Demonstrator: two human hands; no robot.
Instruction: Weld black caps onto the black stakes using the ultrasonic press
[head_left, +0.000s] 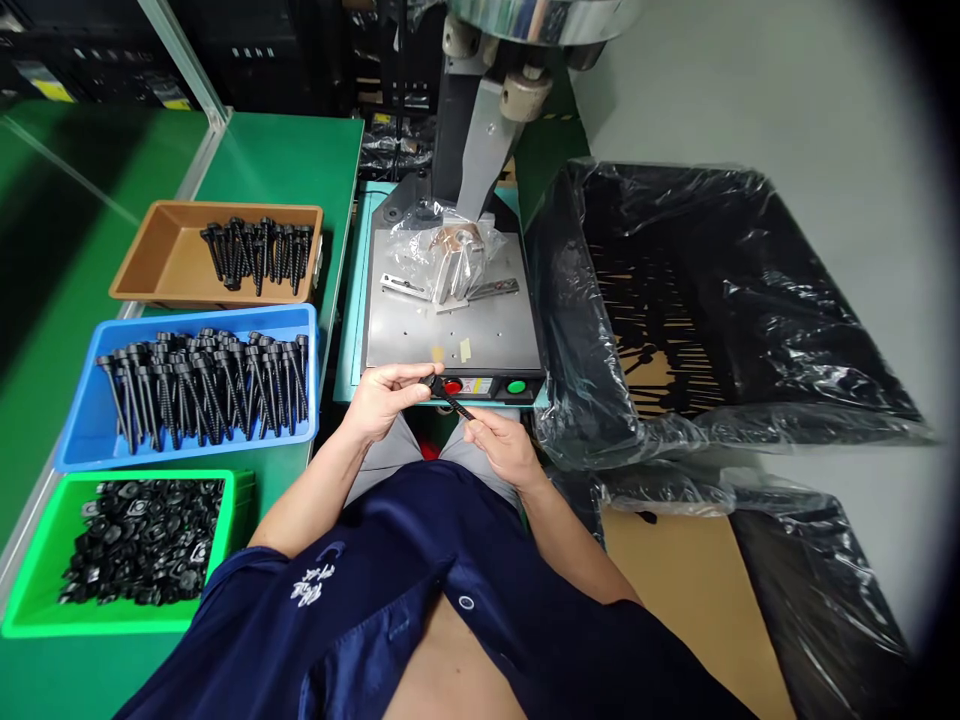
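The left hand [386, 400] pinches the head of the slim black part [457, 404] and the right hand [504, 447] its other end, its long axis slanting rightward and bodyward between them, near the red button [453, 386]

The person wears a dark navy blue shirt [390, 600] with a white embroidered marking [311, 586] on one side, a pale round button [466, 603] near the open front, and light grey trousers [386, 458]. Both hands and forearms are bare.
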